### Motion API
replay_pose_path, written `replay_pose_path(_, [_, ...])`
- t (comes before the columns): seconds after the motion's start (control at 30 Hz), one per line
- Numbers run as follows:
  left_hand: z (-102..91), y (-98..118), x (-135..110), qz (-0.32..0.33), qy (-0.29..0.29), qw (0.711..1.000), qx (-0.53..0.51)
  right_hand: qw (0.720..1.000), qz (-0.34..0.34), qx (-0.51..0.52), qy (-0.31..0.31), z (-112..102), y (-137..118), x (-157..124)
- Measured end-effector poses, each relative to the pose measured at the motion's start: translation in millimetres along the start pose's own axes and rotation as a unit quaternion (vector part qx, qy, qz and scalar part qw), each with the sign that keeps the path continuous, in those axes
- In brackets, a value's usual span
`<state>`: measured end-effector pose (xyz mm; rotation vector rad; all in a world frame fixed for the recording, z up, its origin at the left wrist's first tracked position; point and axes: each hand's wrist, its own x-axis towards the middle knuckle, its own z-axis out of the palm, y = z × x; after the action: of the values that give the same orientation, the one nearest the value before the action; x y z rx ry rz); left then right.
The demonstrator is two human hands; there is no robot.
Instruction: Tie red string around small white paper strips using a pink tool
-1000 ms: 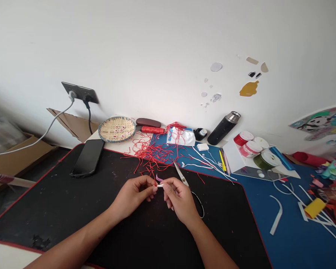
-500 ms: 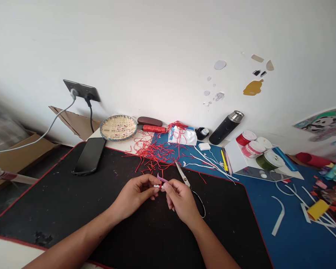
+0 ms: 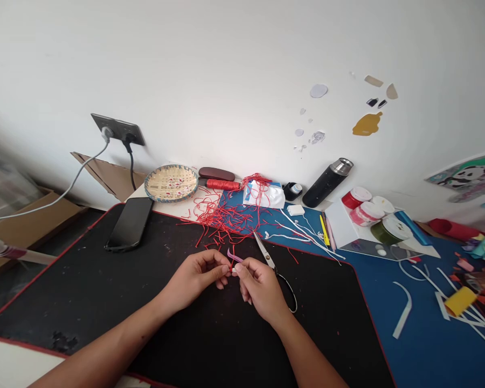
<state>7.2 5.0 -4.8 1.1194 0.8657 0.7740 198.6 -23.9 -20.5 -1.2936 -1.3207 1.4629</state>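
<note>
My left hand and my right hand meet low over the black mat, both closed in a pinch. A short length of red cord runs into my left fingertips. Between the right thumb and fingers sits a small white piece, mostly hidden, so its kind is unclear. A thin purple strip sticks out above the right fingertips, curving up and left. Scissors lie just beyond the right hand, blades pointing away, with the handle partly behind that hand.
Red cord scraps are scattered behind the hands. A woven basket, phone and red thread spool lie left and behind. Right of them stand a black flask and several lidded tubs. The mat has a red edge.
The left fingertips have shifted onto the red cord, and less of the white piece shows between the hands. The right hand has hardly moved.
</note>
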Motion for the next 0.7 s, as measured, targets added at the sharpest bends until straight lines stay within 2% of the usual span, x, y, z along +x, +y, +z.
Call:
replay_pose_path(0.3, [-1.4,-3.4,2.6,-0.045,-0.001,0.999,-0.005,0.998,-0.006,-0.061,0.002,2.7,-0.1,-2.2])
replay_pose_path(0.7, [-1.9,-0.7,2.1,-0.061,-0.011,0.998,0.022,0.995,-0.013,-0.095,0.000,2.5,-0.1,-1.3])
